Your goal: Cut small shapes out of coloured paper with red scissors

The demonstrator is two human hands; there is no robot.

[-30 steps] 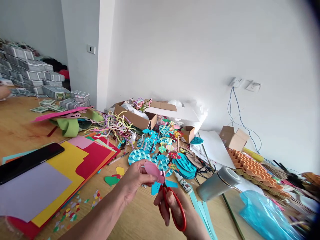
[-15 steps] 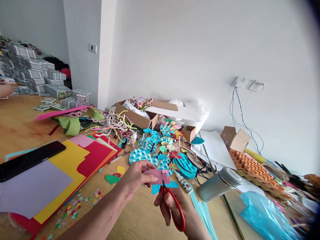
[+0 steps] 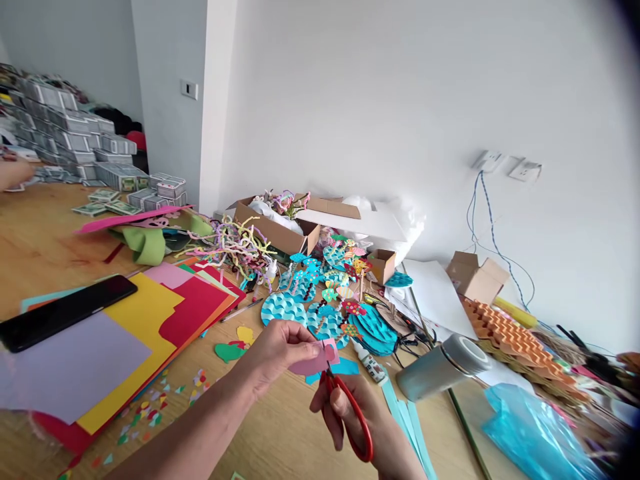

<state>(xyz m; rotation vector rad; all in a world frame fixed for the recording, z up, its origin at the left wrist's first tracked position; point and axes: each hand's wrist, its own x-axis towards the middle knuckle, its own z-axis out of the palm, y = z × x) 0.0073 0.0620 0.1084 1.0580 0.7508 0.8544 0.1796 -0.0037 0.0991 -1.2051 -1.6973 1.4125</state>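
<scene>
My left hand pinches a small pink paper piece above the wooden table. Just below it, my right hand grips red-handled scissors, their blades meeting the lower edge of the pink piece. Under both hands lie a blue paper scrap and light blue paper strips.
Stacked coloured sheets and a black phone lie left. Confetti scraps, blue wave discs, a glue bottle, a grey cylinder, cardboard boxes and pipe cleaners crowd the middle. Another person's hand shows far left.
My left hand has turned the pink piece flatter and lowered it slightly, while the scissors stay at its edge. The view has shifted a little to the left.
</scene>
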